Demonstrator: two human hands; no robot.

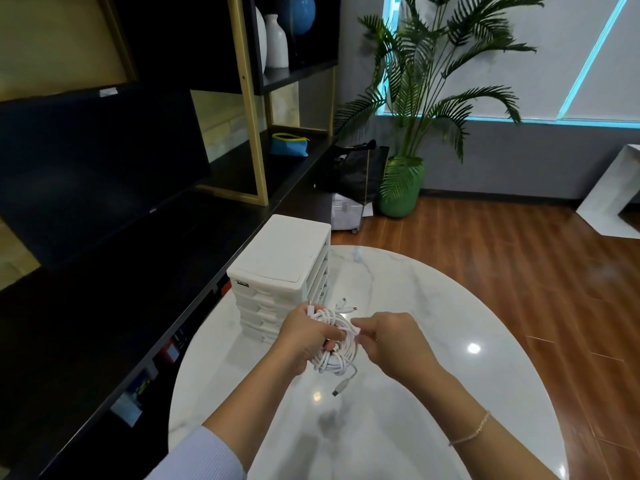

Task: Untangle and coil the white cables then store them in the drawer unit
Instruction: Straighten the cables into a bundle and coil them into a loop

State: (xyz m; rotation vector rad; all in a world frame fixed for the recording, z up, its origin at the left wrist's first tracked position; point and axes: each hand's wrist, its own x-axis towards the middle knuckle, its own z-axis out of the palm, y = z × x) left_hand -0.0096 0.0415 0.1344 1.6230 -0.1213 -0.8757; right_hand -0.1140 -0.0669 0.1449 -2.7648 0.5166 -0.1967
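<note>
Dim room, dark shelving (104, 202) at left nearly black. Cyan strip light (588, 57) glows on the far wall. Ceiling glare spots dot the desk (473, 348). Wide-angle bending at edges; focus soft throughout.

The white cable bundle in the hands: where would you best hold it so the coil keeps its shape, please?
Grip the cable bundle across the bunched loops, as the left hand does, coming from the left side. The loops lie stacked there, so one grip likely pins them all. The right hand pinches a strand; the plug end dangles free below.
</note>
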